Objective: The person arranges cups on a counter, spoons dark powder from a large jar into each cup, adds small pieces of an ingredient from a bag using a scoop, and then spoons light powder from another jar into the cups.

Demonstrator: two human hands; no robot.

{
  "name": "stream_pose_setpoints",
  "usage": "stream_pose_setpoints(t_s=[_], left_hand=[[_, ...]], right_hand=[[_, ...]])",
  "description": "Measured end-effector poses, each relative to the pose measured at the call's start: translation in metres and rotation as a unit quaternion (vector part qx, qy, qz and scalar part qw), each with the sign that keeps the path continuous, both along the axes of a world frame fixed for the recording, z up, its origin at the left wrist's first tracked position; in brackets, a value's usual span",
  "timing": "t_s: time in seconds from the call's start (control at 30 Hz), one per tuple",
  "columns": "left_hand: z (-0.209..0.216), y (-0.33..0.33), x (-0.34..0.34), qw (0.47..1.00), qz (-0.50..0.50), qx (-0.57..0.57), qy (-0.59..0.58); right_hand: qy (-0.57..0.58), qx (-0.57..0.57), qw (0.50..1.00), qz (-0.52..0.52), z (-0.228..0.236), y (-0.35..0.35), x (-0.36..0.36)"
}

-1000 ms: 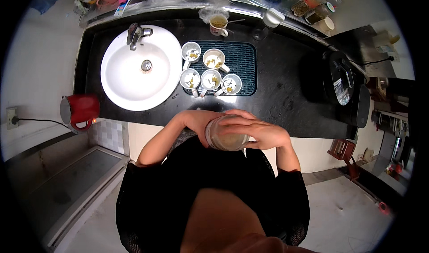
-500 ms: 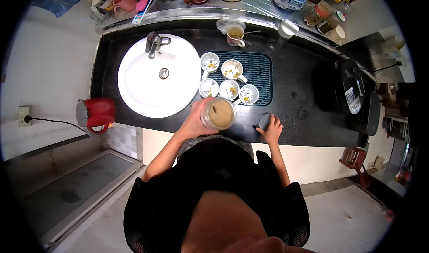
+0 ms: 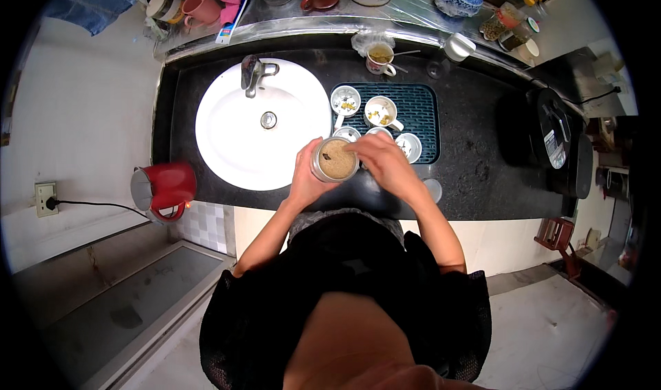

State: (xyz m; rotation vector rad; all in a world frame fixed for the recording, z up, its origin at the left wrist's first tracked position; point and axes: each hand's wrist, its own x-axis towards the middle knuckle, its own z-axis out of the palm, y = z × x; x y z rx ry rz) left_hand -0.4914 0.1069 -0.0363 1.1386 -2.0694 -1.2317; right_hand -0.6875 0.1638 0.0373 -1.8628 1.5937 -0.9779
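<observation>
My left hand (image 3: 304,176) is wrapped round a clear jar (image 3: 323,174) of light-brown powder, held at the counter's front edge with its mouth facing up. A small dark piece (image 3: 326,156) lies on the powder. From the right, my right hand (image 3: 387,161) reaches over the jar's rim, fingers stretched out and nothing visible in them. Beyond the hands, several white cups stand on a dark green drain mat (image 3: 428,107), including a back left cup (image 3: 345,100) and a larger cup (image 3: 380,111). Yellow and dark bits lie in them. My right hand partly hides the front cups.
Right of my right wrist, a round lid (image 3: 432,190) lies on the black counter (image 3: 475,197). A white sink (image 3: 227,162) and a red kettle (image 3: 172,183) are at left. Behind the mat stands a mug (image 3: 379,60) with a spoon. A black appliance (image 3: 547,128) occupies the right end.
My right hand has let go of the lid, leaving it on the counter, and moved left to the jar's mouth. My left hand still holds the jar. The whole view has shifted slightly.
</observation>
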Motion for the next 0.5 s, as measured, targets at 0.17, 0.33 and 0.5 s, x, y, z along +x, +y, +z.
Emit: stream_pose_setpoints(t_s=[0.17,0.33,0.5], left_hand=[[0.0,-0.002,-0.001,1.0,-0.011,-0.003,0.021],[-0.009,-0.01,0.002,0.999,0.009,-0.007,0.03],[-0.006,-0.022,0.004,1.0,0.004,-0.03,-0.005]], right_hand=[[0.062,0.029,0.998,0.008,-0.014,-0.025,0.038],[0.052,-0.011,0.999,-0.003,-0.026,-0.025,0.053],[-0.088,-0.022,0.994,-0.065,-0.013,-0.016,0.043]])
